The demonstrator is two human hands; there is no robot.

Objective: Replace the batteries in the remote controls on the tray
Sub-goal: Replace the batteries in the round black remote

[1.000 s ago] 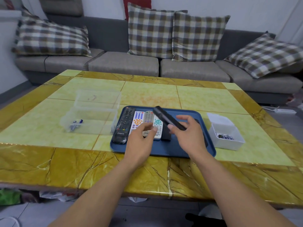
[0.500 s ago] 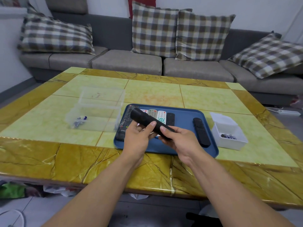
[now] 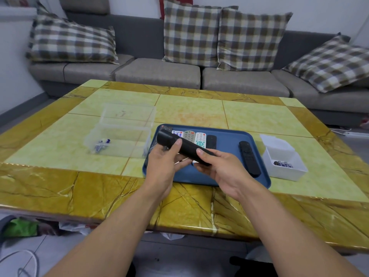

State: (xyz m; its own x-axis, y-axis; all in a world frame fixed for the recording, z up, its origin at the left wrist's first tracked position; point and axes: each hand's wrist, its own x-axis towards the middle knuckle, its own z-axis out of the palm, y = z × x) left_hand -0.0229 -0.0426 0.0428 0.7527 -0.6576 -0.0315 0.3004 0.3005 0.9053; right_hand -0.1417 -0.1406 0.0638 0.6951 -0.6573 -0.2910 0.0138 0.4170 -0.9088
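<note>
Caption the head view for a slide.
Both hands, left hand and right hand, hold a black remote above the blue tray.

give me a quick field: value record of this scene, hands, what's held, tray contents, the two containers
left hand: left hand grips the far end of the held remote
right hand: right hand grips its near end
held item: black remote, plain side up, raised over the tray
tray: blue tray on the table, holding several remotes in a row at its left and a lone black remote at its right
left container: clear box with a few batteries
right container: white box with batteries
surface: tiled table
</note>
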